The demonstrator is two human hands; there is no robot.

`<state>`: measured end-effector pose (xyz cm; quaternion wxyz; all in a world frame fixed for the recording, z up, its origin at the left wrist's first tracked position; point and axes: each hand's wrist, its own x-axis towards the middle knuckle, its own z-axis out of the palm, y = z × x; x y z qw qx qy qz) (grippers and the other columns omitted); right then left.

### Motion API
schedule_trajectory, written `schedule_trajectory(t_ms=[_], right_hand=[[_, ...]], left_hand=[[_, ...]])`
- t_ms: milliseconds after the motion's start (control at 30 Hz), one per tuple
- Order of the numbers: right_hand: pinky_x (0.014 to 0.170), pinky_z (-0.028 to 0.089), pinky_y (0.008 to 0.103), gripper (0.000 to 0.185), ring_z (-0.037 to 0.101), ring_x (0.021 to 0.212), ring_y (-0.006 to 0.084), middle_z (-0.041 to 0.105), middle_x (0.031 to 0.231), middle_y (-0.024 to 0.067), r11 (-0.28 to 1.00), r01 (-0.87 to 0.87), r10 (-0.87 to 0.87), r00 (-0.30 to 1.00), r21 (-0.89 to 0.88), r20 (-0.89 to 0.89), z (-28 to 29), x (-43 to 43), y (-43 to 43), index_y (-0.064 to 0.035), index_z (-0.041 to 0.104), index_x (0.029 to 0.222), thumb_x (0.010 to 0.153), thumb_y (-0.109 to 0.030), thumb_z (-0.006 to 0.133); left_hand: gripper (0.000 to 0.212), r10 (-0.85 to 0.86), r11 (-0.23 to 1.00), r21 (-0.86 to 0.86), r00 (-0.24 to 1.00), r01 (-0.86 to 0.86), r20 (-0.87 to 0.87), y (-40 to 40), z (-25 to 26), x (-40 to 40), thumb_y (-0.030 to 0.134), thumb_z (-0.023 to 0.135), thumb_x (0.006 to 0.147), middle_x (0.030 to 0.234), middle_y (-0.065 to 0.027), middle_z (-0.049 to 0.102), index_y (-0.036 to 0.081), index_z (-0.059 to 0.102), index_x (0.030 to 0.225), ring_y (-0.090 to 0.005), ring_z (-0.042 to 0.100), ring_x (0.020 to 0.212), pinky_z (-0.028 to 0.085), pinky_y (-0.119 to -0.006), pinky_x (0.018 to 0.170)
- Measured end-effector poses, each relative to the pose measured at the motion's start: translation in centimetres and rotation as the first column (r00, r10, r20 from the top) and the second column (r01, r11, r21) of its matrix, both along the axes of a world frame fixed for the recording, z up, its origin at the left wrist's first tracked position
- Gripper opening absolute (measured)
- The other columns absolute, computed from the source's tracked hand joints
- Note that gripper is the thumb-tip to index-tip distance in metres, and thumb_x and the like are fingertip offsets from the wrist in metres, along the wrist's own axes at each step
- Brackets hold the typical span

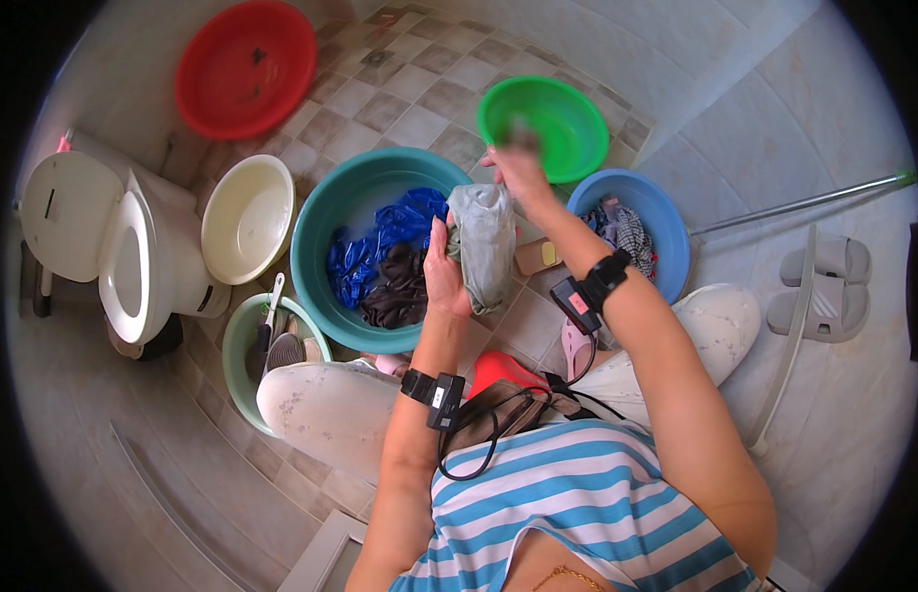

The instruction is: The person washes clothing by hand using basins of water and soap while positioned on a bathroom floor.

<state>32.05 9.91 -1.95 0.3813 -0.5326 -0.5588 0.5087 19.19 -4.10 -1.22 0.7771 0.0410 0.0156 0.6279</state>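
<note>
My left hand (446, 281) holds a pale grey wet cloth (485, 244), gripped from its left side, with a greenish-grey fold beside the thumb. Close to the top of that cloth, my right hand (520, 177) reaches toward the green basin. A dark blurred patch covers its far side, so what it holds cannot be made out. Below and left of the cloth stands a teal basin (305, 274) with water, a bright blue garment (411, 214) and a dark brown one (396, 288) in it.
The green basin (577, 140) sits beyond, a blue tub (670, 222) of clothes to the right. A soap dish (531, 257) lies between. Leftward are a cream basin (244, 214), a pale green basin (237, 370) with brush and slippers, and a toilet (137, 259). A red basin (244, 66) leans behind.
</note>
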Motion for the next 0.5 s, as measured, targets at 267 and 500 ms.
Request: schedule_trajectory(t_ms=[267,500], right_hand=[[0.060,0.038,0.0198,0.025,0.048,0.068,0.0047,0.059,0.079,-0.0025,0.864,-0.472,0.471,0.881,-0.176,-0.050,6.4,1.5,-3.8,-0.0071,0.066,0.088,0.078,-0.029,0.072],[0.064,0.046,0.0223,0.018,0.055,0.074,0.0071,0.063,0.084,0.0007,0.846,-0.530,0.533,0.843,0.060,-0.070,6.9,2.3,-4.9,-0.0026,0.065,0.088,0.077,-0.016,0.073]], left_hand=[[0.046,0.009,0.994,-0.101,0.945,-0.045,-0.328,0.1,0.6,-0.3,0.024,0.044,0.089,0.123,-0.0135,0.054,0.006,0.042,0.131,-0.0312,0.053,0.113,0.043,-0.045,0.098],[0.037,0.000,0.994,-0.110,0.975,-0.026,-0.222,0.5,0.3,-0.9,0.019,0.043,0.087,0.115,-0.0153,0.058,0.001,0.051,0.118,-0.0303,0.059,0.104,0.048,-0.045,0.092]])
